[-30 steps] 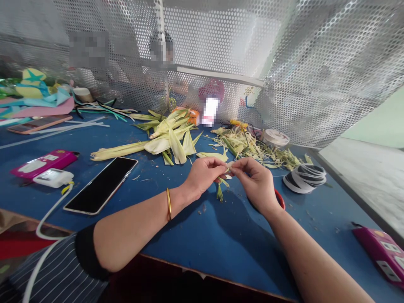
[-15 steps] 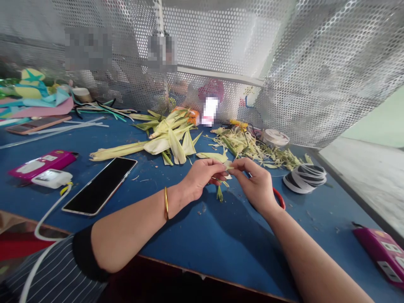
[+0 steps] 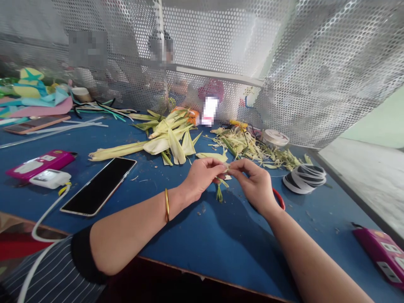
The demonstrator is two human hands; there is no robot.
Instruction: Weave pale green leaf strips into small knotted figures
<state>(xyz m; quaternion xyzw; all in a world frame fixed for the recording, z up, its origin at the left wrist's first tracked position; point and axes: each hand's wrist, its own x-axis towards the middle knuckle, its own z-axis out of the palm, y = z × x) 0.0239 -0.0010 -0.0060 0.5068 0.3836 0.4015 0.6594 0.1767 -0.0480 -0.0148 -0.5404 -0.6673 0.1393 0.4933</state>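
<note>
Over the middle of the blue table, my left hand (image 3: 206,176) and my right hand (image 3: 254,180) meet fingertip to fingertip. Between them they pinch a small pale piece of corn husk (image 3: 226,167), mostly covered by the fingers. Below my left fingers hangs a thin green bunch of husk strips (image 3: 219,192). A loose strip of husk (image 3: 213,156) lies just behind my hands. Partly hidden under my right wrist is a red handle loop (image 3: 279,199); the rest of that tool cannot be seen.
Whole corn husks (image 3: 172,136) lie behind to the left, shredded husk (image 3: 243,143) behind to the right. A black phone (image 3: 99,186), a magenta box (image 3: 41,165) and a cabled white device (image 3: 50,178) sit left. A ribbon roll (image 3: 304,179) stands right. Perforated metal sheeting (image 3: 221,42) closes the back.
The pinched husk piece shows less between my fingertips now, and my fingers have shifted slightly around it. Both hands stay in nearly the same place.
</note>
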